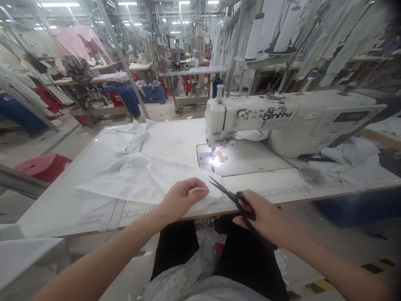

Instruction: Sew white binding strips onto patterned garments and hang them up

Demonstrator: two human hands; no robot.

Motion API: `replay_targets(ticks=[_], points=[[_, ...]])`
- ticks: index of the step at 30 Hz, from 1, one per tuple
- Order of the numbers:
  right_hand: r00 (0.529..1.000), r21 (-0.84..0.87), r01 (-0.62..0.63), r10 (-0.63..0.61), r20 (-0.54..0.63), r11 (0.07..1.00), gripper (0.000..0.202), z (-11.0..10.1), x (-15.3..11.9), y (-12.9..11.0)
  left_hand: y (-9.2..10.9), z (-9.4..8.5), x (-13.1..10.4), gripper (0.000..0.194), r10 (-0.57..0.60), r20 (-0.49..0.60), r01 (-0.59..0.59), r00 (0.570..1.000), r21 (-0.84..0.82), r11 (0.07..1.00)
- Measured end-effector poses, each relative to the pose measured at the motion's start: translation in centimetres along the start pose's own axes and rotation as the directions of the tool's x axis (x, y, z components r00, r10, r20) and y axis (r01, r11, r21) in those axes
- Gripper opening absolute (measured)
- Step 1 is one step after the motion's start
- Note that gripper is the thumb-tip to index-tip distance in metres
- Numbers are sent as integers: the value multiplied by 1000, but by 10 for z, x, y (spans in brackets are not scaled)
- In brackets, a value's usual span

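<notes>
My right hand (pixel 263 215) is wrapped round a pair of black-handled scissors (pixel 233 195), whose blades stand slightly apart and point up and left. Just left of the blade tips, my left hand (pixel 184 196) pinches the edge of a white lace fabric piece (pixel 134 173). That fabric spreads flat over the table to the left, and its right end lies by my left fingertips. Beyond both hands stands a white sewing machine (pixel 260 117), its lamp lighting the needle plate (pixel 205 158).
The white sewing table (pixel 175 133) has printed rulers along its front edge. More white cloth lies at its far left (pixel 136 140) and a crumpled heap of white fabric (pixel 354 161) at the right. Thread cones (pixel 254 37) stand behind the machine. A red stool (pixel 44 167) is at the left.
</notes>
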State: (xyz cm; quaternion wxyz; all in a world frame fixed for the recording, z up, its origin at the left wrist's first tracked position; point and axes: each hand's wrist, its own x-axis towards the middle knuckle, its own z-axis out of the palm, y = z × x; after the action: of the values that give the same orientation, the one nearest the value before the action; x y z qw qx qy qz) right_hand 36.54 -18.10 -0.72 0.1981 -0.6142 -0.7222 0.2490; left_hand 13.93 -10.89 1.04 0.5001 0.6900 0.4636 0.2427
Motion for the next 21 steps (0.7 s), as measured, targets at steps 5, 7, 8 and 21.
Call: replay_targets(ticks=[5, 7, 8, 21], points=[[988, -164, 156, -157, 7, 974, 34, -13, 12, -3, -4, 4, 4, 14, -38, 87, 53, 995, -177, 983], [980, -199, 200, -201, 16, 959, 36, -12, 16, -4, -4, 5, 4, 14, -116, 151, 153, 982, -264, 952], [977, -209, 211, -211, 19, 955, 37, -12, 18, -5, -5, 5, 4, 15, -164, 178, 211, 970, -289, 934], [997, -245, 52, -37, 65, 968, 36, 0, 15, 20, -5, -4, 3, 36, -283, 287, 319, 915, -89, 943]])
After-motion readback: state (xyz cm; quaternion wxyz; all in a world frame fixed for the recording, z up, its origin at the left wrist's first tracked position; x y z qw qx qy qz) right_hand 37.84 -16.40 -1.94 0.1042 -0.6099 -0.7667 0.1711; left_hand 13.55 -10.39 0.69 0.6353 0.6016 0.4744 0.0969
